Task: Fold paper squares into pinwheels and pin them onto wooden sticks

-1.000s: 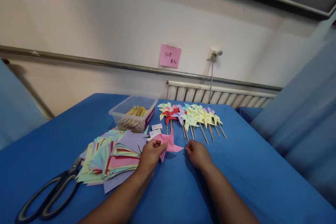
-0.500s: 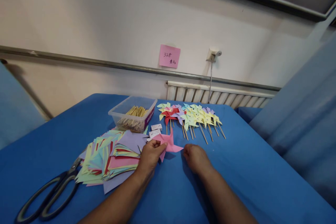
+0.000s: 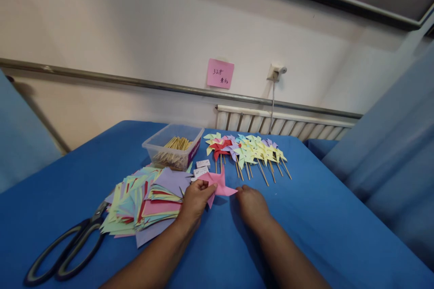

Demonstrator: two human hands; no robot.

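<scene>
At the centre of the dial we have the pink paper pinwheel [image 3: 221, 185], and we read every hour from it. Our left hand [image 3: 195, 199] comes in at eight o'clock, thumb on top and fingers beneath, clamped on the pinwheel's near-left side. Our right hand [image 3: 252, 204] is at four o'clock, fingers curled in, just beside the tip of the nearest pink blade. Those fingertips are hidden from us, so we can't tell whether they touch the blade or pinch anything.

Between eight and nine o'clock we see a spread pile of coloured paper [image 3: 145, 203], purple, pink, red, yellow and pale green, close by our left forearm. Farther out that way lie the big scissors [image 3: 92, 223], dark handles towards us, the blades' far end hidden at the pile's edge. At ten o'clock two small white boxes [image 3: 201, 171] sit near our left hand, and beyond them a clear plastic tub [image 3: 152, 149] holds wooden sticks [image 3: 178, 143]. Towards half past one we have a cluster of finished pinwheels [image 3: 249, 151], overlapping, their stems pointing our way.

Under all this spreads a blue cloth [image 3: 318, 216]. On the wall [image 3: 101, 18] we see a handwritten pink note [image 3: 220, 74] at twelve, just above a metal rail [image 3: 152, 83], and a plugged-in socket [image 3: 275, 72] at one; at two stands a white radiator [image 3: 288, 119].
</scene>
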